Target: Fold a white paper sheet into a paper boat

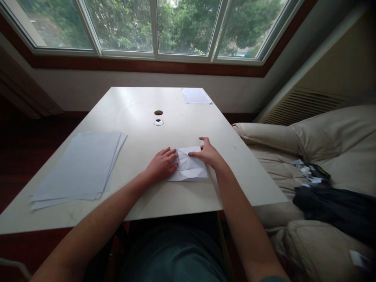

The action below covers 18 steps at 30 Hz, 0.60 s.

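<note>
A small piece of folded white paper [190, 166] lies on the white table in front of me, with creases running across it. My left hand [163, 162] rests flat over its left edge, fingers stretched out. At the upper right edge of the paper is my right hand [208, 152]. Its thumb reaches over the paper and its index finger extends away from the thumb, leaving a gap between them. The other fingers of the right hand are partly hidden.
Several loose white sheets [79, 164] lie on the left of the table [141, 137]. Another small paper stack [196, 96] sits at the far right corner. Beyond the right edge stands a beige sofa [270, 149] with dark clothing [337, 207] on it. Two round holes mark the tabletop.
</note>
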Available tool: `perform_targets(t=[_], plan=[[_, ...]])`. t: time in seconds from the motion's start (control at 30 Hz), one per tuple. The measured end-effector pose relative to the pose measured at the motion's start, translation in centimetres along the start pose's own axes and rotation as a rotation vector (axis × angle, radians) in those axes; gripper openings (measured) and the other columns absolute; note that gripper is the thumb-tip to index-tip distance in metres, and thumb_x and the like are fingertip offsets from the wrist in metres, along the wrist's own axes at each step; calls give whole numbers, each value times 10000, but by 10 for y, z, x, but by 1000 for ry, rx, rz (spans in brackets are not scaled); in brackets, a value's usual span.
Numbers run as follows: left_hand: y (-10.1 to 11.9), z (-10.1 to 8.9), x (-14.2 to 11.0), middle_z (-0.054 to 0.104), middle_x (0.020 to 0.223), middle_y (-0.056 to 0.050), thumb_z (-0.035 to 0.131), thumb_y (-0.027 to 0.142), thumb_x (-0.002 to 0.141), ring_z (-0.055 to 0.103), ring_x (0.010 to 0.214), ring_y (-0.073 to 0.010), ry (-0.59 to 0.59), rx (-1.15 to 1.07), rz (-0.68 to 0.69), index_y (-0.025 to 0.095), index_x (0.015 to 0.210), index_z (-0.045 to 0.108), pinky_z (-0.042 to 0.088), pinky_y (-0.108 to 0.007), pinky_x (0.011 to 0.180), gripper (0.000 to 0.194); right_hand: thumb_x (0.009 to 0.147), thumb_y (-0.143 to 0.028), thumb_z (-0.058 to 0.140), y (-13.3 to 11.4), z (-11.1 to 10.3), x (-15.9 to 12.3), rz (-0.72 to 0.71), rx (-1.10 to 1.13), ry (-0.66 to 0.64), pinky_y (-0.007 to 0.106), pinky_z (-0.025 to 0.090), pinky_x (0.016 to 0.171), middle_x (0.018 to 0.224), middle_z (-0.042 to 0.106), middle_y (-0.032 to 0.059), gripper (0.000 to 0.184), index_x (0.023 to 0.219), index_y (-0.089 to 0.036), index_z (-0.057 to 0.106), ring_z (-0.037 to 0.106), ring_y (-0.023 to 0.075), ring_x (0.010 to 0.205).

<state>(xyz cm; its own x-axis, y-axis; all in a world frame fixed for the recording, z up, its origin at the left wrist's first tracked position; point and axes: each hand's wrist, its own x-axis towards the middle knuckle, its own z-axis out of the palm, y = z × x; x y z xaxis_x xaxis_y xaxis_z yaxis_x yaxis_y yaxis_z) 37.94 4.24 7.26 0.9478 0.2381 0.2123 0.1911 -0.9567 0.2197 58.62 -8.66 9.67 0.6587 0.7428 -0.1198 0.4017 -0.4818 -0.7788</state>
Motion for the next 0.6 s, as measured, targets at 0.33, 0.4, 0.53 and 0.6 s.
perform_targets(t=[0.33,0.4,0.53,0.6], plan=[[2,0,1,494,1475,-94,466,371,944,390,1404,-279,-3,6,-6,179,1327,571,353,-451,1159,441,621,-349,819,1,3,2,-115,-215,17,288,480,779,1014,649,78,847,1359,-166,445,626,207,868],[2,-1,1,494,1475,-95,469,369,943,389,1406,-276,-6,3,-8,182,1326,570,352,-450,1159,438,620,-372,816,1,4,2,-103,-195,-3,279,476,763,1018,661,76,718,1248,-166,535,625,200,870],[3,-4,1,487,1479,-98,472,365,940,391,1403,-277,-17,-6,-5,182,1328,566,350,-456,1159,439,636,-349,779,-1,7,1,-128,-183,7,253,452,699,944,667,27,469,1044,-199,603,609,173,809],[3,-4,1,483,1483,-96,470,366,941,388,1405,-277,-18,-8,-2,186,1331,563,349,-460,1160,440,650,-308,746,-4,9,0,-145,-196,38,243,434,669,894,658,7,408,1014,-204,594,597,164,774]])
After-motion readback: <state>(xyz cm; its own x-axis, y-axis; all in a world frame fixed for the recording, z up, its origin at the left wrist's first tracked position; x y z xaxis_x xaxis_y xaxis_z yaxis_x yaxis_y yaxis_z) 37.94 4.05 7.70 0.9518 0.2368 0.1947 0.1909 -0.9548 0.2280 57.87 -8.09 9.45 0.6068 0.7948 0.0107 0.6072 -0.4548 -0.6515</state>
